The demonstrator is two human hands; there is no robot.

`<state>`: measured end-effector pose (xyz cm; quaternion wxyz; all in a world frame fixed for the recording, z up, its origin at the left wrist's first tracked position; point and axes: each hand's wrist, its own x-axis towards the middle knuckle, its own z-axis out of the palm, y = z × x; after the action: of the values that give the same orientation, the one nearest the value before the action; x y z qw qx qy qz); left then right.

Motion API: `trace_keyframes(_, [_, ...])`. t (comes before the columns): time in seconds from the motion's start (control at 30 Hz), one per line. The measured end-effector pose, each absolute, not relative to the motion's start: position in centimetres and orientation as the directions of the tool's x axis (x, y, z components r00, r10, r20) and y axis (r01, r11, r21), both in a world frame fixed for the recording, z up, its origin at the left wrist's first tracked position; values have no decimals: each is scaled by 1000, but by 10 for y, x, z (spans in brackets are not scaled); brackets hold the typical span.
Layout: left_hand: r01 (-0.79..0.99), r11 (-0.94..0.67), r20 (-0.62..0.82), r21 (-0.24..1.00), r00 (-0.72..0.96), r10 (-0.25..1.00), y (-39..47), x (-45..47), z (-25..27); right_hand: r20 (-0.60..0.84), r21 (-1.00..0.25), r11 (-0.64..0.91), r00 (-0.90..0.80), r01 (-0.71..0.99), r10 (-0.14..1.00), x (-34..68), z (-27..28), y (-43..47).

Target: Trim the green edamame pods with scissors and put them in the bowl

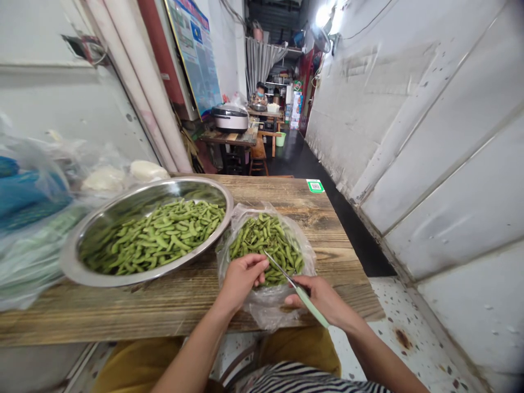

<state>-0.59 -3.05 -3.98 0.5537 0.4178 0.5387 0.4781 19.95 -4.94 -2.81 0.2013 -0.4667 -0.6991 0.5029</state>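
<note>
My left hand (245, 274) is closed in a pinch over a clear plastic bag (308, 245), seemingly on an edamame pod mostly hidden by the fingers. Scissors with a pale green handle (311, 307) are in my right hand (318, 297), their narrow blades pointing up and left. The blade tip is right beside my left fingertips. Heaped inside the opened bag are many green edamame pods (268, 232). To the left, a wide steel basin (149, 277), tilted in view, holds a larger pile of loose pods (176, 234).
A wooden table (164, 314) carries everything. Blurred plastic bags (36, 234) crowd its left end, and a green QR-code sticker (315, 186) marks the far right corner. Farther back, a cooker (230, 118) stands on another table, with a person (259, 97) beyond. A white wall runs along the right.
</note>
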Motion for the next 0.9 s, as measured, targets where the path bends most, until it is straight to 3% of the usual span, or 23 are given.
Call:
trace_keyframes(0.2, [164, 6, 12, 986, -105, 994, -26, -13, -41, -197, -862, 68, -456, 503, 868, 200, -32, -50])
trace_keyframes(0.3, [140, 57, -55, 989, -23, 998, -25, -15, -40, -195, -849, 77, -445, 523, 874, 200, -33, -50])
trace_keyframes(0.4, [45, 137, -136, 990, -26, 990, -25, -14, -38, -187, -855, 75, -438, 514, 879, 201, -33, -50])
trace_keyframes(0.5, [-165, 215, -224, 962, -32, 974, -26, -13, -36, -199, -895, 8, -416, 447, 887, 202, -32, -50])
trace_keyframes(0.67, [-578, 239, -329, 780, -54, 943, -24, -13, -35, -316, -942, -202, -514, 267, 798, 202, -30, -52])
trace_keyframes(0.9, [-682, 204, -364, 702, -97, 926, -29, -3, -34, -320, -946, -230, -562, 227, 763, 197, -30, -57])
